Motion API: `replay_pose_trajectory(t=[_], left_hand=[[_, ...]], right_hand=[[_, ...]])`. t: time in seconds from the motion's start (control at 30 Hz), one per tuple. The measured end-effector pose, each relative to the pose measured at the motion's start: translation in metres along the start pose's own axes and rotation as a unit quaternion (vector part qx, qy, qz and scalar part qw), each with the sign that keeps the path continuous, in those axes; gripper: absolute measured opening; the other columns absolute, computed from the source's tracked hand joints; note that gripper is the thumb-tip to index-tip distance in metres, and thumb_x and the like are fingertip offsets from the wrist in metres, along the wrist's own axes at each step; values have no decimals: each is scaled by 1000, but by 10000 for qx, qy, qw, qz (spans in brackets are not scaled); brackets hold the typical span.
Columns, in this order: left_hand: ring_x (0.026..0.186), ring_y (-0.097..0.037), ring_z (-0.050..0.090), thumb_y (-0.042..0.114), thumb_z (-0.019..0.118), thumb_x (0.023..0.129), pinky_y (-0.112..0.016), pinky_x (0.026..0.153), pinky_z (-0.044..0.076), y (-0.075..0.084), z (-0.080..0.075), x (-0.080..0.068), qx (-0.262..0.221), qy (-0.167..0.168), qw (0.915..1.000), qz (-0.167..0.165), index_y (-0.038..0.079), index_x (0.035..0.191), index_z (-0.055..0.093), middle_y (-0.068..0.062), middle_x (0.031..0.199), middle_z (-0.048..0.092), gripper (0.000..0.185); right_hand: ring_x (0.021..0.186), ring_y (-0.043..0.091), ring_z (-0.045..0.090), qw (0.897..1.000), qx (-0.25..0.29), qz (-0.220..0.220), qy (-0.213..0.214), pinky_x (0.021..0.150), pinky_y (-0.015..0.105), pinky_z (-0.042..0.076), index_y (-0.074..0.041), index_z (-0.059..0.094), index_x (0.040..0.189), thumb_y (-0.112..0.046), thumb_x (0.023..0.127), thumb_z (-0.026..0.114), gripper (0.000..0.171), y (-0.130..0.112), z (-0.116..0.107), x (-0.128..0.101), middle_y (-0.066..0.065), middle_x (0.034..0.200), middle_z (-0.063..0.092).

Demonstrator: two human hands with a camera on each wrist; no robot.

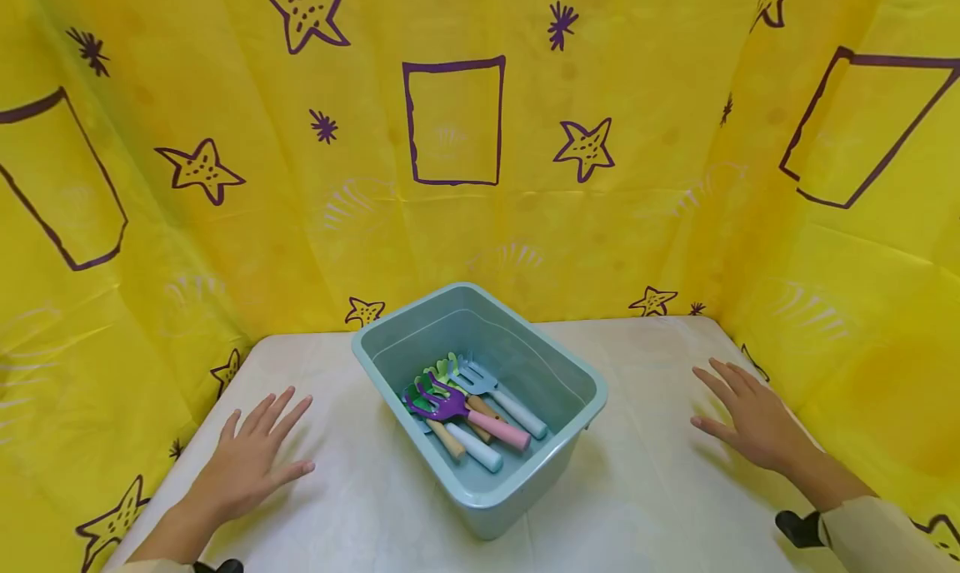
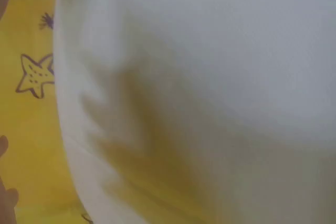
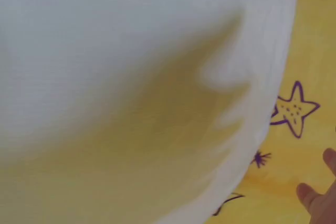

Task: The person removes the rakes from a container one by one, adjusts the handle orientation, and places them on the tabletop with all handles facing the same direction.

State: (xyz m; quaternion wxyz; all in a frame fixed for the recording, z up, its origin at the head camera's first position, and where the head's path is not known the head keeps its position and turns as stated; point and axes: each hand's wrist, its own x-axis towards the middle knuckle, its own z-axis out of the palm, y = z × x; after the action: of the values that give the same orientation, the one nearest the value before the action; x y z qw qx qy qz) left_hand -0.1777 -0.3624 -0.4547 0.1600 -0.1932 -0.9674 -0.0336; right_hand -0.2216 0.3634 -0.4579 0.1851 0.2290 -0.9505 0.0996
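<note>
A grey-green plastic tub (image 1: 480, 500) stands at an angle in the middle of the white table. Inside it lies a pile of small garden hand forks: a purple fork with a pink handle (image 1: 498, 430) on top, a light blue fork (image 1: 517, 411) beside it, and green ones with wooden handles partly hidden beneath. My left hand (image 1: 247, 460) is held with fingers spread to the left of the tub, holding nothing. On the other side, my right hand (image 1: 757, 423) is likewise spread and bare, apart from the tub. Shadows of both hands fall on the tabletop.
The white table (image 1: 637, 506) ends at a yellow curtain (image 1: 465, 240) printed with purple stars and shapes, which encloses the back and both sides. A dark strap (image 1: 799, 529) shows at the right wrist.
</note>
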Motion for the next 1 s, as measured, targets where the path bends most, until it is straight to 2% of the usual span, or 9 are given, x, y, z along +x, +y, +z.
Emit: replay_pose_trajectory(t=[0.17, 0.37, 0.5, 0.67, 0.87, 1.0], left_hand=[[136, -41, 27, 52, 69, 83, -66, 109, -4, 13, -9, 16, -158, 237, 9995, 103, 25, 155, 25, -12, 157, 23, 89], [135, -42, 29, 51, 70, 82, -70, 101, 21, 24, -17, 37, -636, 402, 9972, -3, 24, 155, 26, -11, 158, 22, 90], [135, -45, 29, 49, 71, 82, -74, 96, 25, 31, -18, 49, -1080, 470, 9928, -200, 25, 156, 22, -9, 159, 19, 92], [137, -46, 26, 40, 71, 85, -76, 96, 23, 42, -22, 61, -1710, 593, 9826, -414, 28, 156, 18, -9, 160, 17, 89], [140, -44, 22, 33, 67, 88, -76, 98, 22, 53, -25, 78, -2444, 861, 9645, -507, 24, 155, 23, -10, 160, 17, 81], [137, -43, 29, 30, 66, 89, -75, 97, 25, 60, -24, 87, -2878, 1050, 9506, -504, 20, 155, 25, -13, 159, 18, 78]], right_hand=[[127, 49, 34, 9996, 252, -100, 109, 101, 70, 25, -7, 40, 146, -39, 87, 71, 74, -10, -12, 24, 25, 146, 36], [127, 46, 36, 9977, 280, -425, 450, 105, 64, 27, -5, 46, 141, -32, 84, 75, 70, -23, -24, 51, 23, 142, 42], [126, 43, 39, 9946, 207, -684, 754, 104, 59, 30, -3, 51, 136, -25, 80, 79, 67, -32, -30, 67, 21, 138, 48], [123, 41, 44, 9928, 172, -814, 866, 103, 59, 33, -5, 54, 135, -27, 81, 78, 63, -43, -36, 82, 19, 136, 52], [122, 42, 45, 9913, 401, -865, 909, 97, 64, 35, -2, 55, 132, -26, 82, 76, 59, -57, -41, 101, 20, 134, 52], [124, 41, 43, 9913, 584, -831, 843, 98, 64, 35, -3, 55, 133, -26, 83, 76, 59, -67, -44, 115, 19, 136, 51]])
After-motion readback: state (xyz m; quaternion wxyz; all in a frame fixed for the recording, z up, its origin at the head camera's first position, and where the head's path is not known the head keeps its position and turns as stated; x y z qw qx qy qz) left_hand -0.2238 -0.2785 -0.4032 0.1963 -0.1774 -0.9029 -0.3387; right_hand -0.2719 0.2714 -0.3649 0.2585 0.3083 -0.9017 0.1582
